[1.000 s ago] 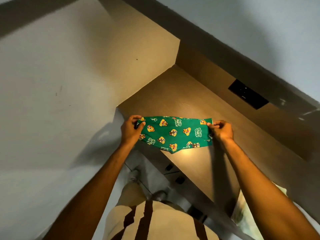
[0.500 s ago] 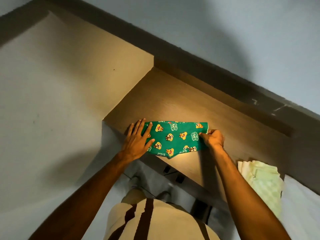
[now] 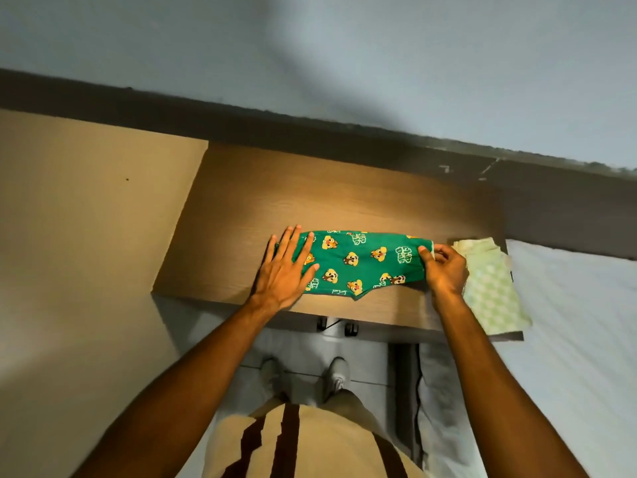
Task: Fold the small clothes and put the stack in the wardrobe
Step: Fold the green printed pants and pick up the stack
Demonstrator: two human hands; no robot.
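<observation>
A small pair of green shorts (image 3: pixel 362 262) printed with cartoon animals lies spread flat on the wooden desk top (image 3: pixel 310 198), near its front edge. My left hand (image 3: pixel 284 270) rests flat with fingers spread on the left end of the shorts. My right hand (image 3: pixel 444 269) pinches the right end of the shorts between thumb and fingers. A pale green checked garment (image 3: pixel 493 288), folded, lies just right of my right hand at the desk's right end.
A white bed (image 3: pixel 579 339) adjoins the desk on the right. A beige wall (image 3: pixel 86 253) stands to the left and a grey wall (image 3: pixel 344 46) runs behind the desk. My feet are on the tiled floor (image 3: pixel 303 353) below the desk's edge.
The shorts went from hanging between both hands to lying flat on the desk. My left hand let go and now lies spread on the cloth. The view swung right, showing the pale green garment and bed.
</observation>
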